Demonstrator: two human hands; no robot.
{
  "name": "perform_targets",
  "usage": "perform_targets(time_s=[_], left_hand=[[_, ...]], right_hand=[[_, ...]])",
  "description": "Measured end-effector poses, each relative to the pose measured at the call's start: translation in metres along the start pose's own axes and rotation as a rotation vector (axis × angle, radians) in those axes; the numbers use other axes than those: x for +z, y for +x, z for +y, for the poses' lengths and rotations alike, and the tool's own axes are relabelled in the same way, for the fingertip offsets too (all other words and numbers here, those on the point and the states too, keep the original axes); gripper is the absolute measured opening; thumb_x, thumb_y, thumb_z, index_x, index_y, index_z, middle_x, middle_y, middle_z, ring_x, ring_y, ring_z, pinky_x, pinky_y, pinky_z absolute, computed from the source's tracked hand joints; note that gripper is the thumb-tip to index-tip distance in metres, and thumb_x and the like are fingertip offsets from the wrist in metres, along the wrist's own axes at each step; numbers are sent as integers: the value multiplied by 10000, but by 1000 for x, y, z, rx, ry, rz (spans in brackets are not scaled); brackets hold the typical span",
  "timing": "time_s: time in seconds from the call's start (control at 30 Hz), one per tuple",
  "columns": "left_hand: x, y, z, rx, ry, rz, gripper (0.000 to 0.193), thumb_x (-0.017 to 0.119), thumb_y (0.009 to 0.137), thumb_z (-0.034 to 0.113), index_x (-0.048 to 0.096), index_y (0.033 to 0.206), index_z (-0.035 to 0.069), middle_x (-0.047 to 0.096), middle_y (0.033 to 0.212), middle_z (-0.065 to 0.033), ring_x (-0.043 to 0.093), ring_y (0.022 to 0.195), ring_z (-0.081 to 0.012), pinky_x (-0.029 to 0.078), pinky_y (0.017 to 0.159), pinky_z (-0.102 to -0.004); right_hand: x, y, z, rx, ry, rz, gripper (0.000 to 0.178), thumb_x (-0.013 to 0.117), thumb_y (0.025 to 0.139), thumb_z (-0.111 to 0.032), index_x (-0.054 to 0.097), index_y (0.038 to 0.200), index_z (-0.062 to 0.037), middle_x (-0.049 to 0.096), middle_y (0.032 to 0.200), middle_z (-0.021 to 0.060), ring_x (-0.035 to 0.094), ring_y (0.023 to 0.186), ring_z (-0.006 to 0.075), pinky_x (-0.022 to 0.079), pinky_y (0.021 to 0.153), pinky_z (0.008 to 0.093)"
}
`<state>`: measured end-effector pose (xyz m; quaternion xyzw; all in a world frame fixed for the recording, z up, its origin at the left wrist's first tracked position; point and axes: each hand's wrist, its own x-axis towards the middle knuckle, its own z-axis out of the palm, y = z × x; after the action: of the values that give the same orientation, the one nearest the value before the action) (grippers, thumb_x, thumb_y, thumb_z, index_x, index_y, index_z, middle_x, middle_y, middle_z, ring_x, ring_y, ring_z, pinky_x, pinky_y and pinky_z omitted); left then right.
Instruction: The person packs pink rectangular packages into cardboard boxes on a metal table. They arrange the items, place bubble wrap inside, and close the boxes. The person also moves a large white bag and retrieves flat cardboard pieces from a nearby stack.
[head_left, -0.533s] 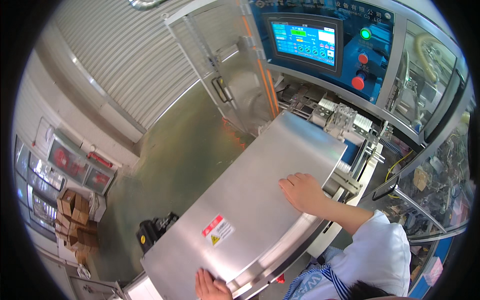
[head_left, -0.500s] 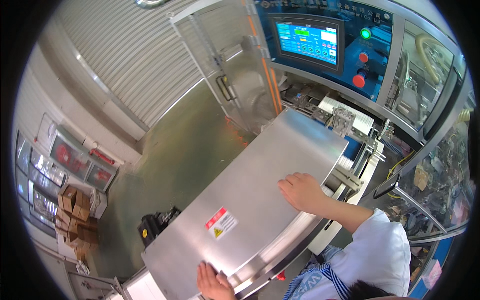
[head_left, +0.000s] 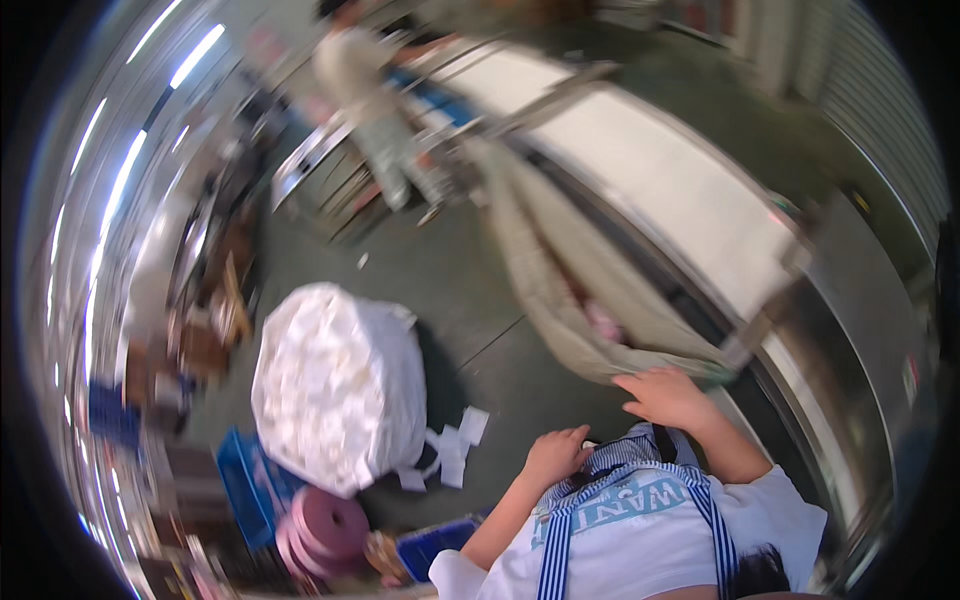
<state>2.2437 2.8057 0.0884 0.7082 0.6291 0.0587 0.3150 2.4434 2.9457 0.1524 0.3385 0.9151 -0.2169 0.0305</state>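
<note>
Grey-green cloth (head_left: 537, 277) sags near the empty right hand (head_left: 664, 396), and I can't tell if the left hand (head_left: 556, 455) grips.

Conveyor (head_left: 670, 170) ahead, running off to right. Cloth (head_left: 540, 285) along conveyor's left side. Co-worker (head_left: 365, 90) at far end. Right hand (head_left: 668, 398) just beside cloth's near end; left hand (head_left: 555, 453) left of it. Sack (head_left: 335, 390) on floor, left; paper sheets (head_left: 453, 465) between sack and left hand. Crate (head_left: 235, 490), rolls (head_left: 300, 540) on sack's near side.
</note>
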Motion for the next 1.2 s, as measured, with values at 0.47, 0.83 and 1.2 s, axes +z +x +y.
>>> perform_targets(time_s=[0.47, 0.83, 1.2], left_hand=[[-181, 7, -311, -571, -212, 260, 404, 559, 881, 318, 551, 1169, 34, 659, 1014, -144, 630, 926, -336, 505, 788, -430], [-290, 22, -610, -1123, -515, 219, 445, 585, 861, 347, 548, 1204, 65, 657, 980, -191, 642, 872, -373, 510, 752, -476], [-603, 4, -1004, -912, -273, 673, 394, 618, 839, 319, 549, 1141, 75, 656, 949, -112, 648, 864, -301, 493, 755, -435]], right_hand=[[26, 494, -118, -253, -341, -363, 329, 677, 793, -324, 588, 970, -61, 670, 900, 139, 645, 879, 328, 492, 760, 446], [65, 898, -428, -1143, -401, -548, 282, 612, 830, -246, 592, 1055, -77, 667, 940, 120, 635, 937, 307, 493, 799, 441], [179, 1234, -64, 543, -58, -634, 173, 549, 822, -70, 675, 847, 46, 623, 743, 199, 615, 685, 330, 466, 560, 496]])
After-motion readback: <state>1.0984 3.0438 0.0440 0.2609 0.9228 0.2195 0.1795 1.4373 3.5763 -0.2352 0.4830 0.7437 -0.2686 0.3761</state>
